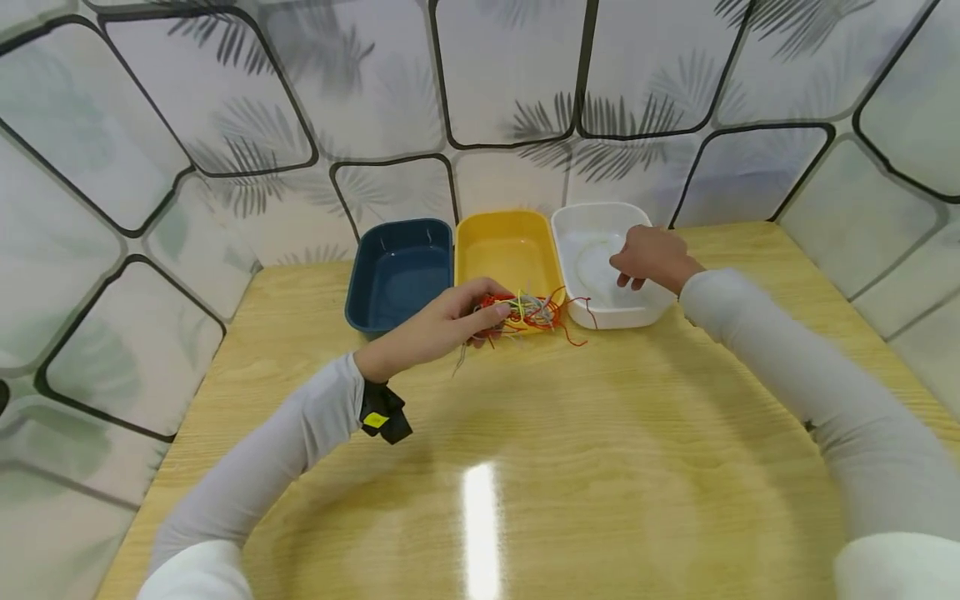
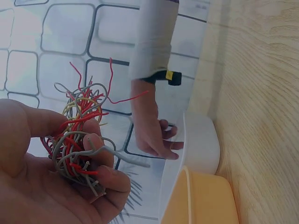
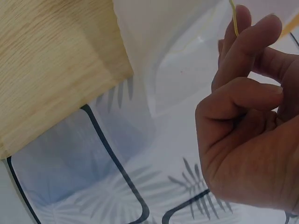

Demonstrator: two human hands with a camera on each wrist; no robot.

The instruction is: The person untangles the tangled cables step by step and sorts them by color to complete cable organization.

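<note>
My left hand grips a tangled bundle of thin wires over the front of a yellow bin. In the left wrist view, red, grey and yellow strands stick out between thumb and curled fingers. Above the right side of a white bin is my right hand, its fingers bent downward. The right wrist view has a yellow wire pinched at its fingertips. Inside the white bin, a faint yellowish strand lies along the bottom.
A dark blue bin stands left of the yellow one, the three bins side by side near the back of the wooden table. Behind them rises a patterned curtain-like backdrop. A black wrist device hangs at the left cuff.
</note>
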